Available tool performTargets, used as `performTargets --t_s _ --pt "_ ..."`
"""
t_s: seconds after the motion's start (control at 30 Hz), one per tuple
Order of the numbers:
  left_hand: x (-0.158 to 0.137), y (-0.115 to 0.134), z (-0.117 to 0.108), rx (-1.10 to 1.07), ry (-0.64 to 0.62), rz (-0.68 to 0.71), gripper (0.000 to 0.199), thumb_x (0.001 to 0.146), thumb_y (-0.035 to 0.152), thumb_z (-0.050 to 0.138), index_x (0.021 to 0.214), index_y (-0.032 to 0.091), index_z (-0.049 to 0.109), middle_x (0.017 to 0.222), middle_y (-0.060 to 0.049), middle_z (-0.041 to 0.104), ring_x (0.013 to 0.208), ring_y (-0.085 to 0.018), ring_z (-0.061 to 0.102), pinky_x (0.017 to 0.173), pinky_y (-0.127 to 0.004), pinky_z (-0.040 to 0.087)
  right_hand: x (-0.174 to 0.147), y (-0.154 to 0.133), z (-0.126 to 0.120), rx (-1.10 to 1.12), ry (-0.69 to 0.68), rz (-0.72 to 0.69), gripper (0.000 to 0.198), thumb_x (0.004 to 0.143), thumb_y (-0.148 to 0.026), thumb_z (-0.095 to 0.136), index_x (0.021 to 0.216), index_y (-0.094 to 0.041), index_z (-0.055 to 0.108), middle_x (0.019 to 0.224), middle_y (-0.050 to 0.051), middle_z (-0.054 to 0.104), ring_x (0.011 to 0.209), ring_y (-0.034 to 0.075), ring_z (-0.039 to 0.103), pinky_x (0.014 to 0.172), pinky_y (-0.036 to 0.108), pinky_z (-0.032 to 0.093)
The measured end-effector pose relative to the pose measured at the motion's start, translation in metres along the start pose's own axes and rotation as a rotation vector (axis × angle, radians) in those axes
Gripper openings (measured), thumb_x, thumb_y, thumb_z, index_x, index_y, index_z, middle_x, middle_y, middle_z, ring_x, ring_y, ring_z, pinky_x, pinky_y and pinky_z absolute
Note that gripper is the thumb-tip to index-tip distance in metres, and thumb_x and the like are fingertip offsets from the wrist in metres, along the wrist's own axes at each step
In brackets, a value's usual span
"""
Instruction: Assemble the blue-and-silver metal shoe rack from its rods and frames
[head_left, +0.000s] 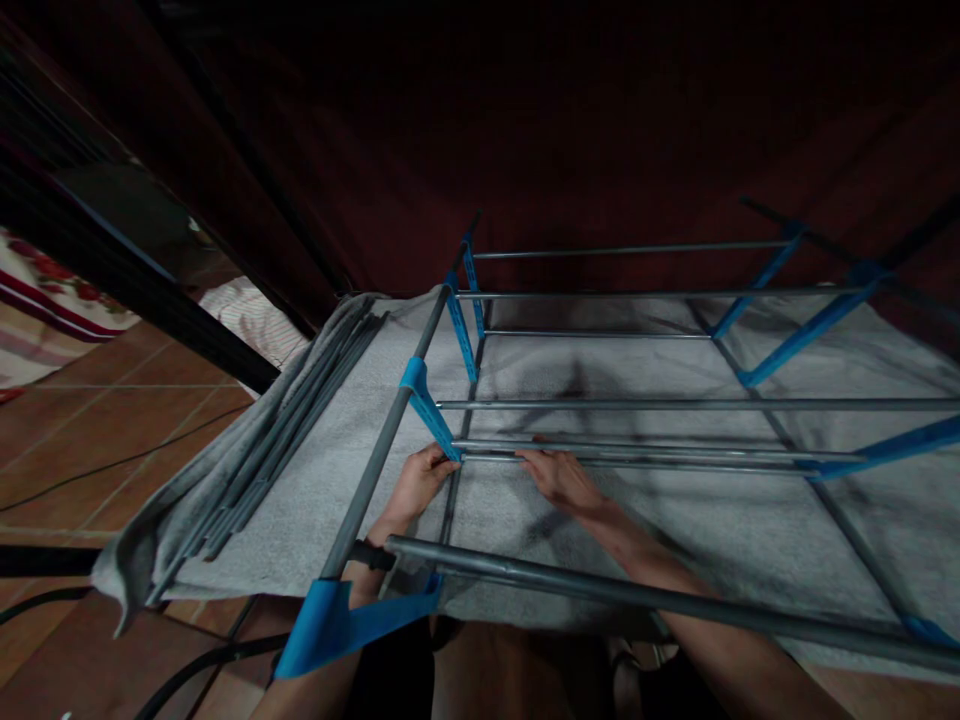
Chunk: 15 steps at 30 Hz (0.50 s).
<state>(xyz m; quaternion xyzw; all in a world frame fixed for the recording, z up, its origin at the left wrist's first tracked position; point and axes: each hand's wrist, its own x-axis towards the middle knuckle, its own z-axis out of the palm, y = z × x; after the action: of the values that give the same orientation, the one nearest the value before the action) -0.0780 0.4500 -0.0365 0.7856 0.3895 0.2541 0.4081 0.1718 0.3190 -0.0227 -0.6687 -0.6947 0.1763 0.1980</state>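
A rack of grey metal tubes and blue plastic brackets lies across a grey cloth in front of me. My left hand [417, 487] pinches the lower end of a blue bracket [429, 408] on the rack's left side. My right hand [561, 482] is closed around a thin metal tube [489, 458], a short way right of that bracket. The tube's left end meets the bracket beside my left fingertips; the joint itself is partly hidden. Nearer to me, a thick tube [600, 593] crosses above both forearms, beside a large blue bracket [319, 625].
Several loose tubes [289, 425] lie bundled at the left edge of the grey cloth [330, 510]. Dark bars and a black cable [210, 655] are at the left, above the tiled floor [135, 440]. A dark red curtain [585, 150] hangs behind the rack.
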Motion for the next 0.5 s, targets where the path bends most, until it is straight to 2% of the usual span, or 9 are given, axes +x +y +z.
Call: performTargets --t_s 0.5 --pt "-0.0023 0.0083 0.0030 0.025 0.069 -0.022 0.013 0.077 0.030 0.063 0.072 0.020 0.068 0.075 -0.001 0.071 0.082 -0.021 0.066 0.081 -0.031 0.052 -0.0002 -0.0015 -0.0080 0.005 -0.016 -0.022 0.035 0.099 -0.025 0.042 0.123 -0.022 0.067 0.103 0.007 0.073 0.089 0.021 0.067 0.076 0.028 0.046"
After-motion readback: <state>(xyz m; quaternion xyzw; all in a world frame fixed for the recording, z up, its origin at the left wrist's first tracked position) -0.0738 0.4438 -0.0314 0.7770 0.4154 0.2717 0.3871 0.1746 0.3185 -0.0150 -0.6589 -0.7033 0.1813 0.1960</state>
